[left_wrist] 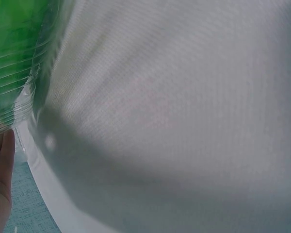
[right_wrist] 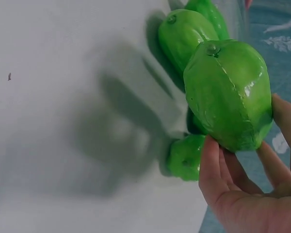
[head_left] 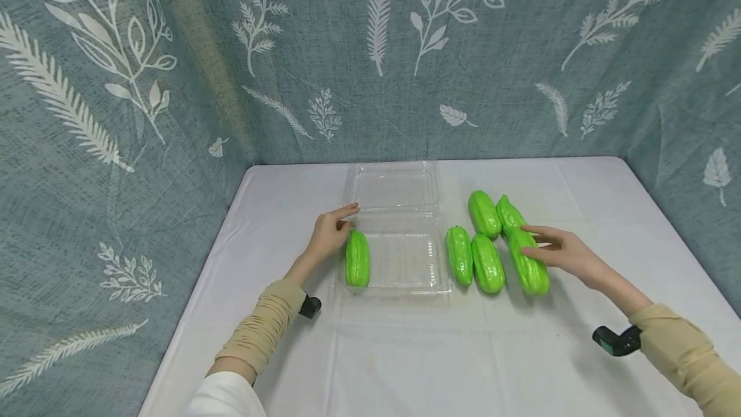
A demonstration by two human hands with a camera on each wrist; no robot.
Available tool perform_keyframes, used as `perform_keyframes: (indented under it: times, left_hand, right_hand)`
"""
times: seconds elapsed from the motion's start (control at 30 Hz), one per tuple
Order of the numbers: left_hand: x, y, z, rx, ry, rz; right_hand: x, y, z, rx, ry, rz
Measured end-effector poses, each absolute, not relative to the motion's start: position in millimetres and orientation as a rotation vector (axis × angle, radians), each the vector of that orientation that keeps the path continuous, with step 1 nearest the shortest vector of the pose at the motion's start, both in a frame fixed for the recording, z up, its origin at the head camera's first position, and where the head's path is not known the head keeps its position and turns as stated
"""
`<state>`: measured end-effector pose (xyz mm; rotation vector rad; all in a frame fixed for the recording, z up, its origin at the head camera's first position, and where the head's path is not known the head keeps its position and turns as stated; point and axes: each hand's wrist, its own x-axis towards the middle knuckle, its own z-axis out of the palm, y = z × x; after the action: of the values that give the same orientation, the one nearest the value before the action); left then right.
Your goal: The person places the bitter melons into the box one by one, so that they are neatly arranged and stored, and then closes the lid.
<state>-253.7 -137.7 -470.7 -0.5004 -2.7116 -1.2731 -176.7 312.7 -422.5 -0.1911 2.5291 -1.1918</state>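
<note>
My right hand (head_left: 570, 255) holds a glossy green cucumber-shaped vegetable (right_wrist: 228, 97) between thumb and fingers, raised over the white table with its shadow below. In the head view it overlaps another green vegetable (head_left: 508, 212) behind it. My left hand (head_left: 329, 233) is at the back left corner of a clear plastic clamshell container (head_left: 408, 289), its fingers touching the side wall. Inside the container, along the left wall, lies one green vegetable (head_left: 357, 259). The clear lid (head_left: 396, 186) lies folded back, away from me.
Between the container and my right hand lie more green vegetables: a near one (head_left: 460, 256), one beside it (head_left: 488, 264) and one farther back (head_left: 484, 214). A white cloth (head_left: 405, 359) covers the table. Leaf-patterned blue-green curtains (head_left: 347, 50) surround its back and sides.
</note>
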Motion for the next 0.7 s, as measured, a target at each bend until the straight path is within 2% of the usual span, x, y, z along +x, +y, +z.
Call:
perform_keyframes:
  times: [0.7]
  left_hand:
    - [-255,-138,-471,-0.492,-2.714,-1.263]
  right_hand:
    - [-190,313,-399,-0.105,2.538,-1.338]
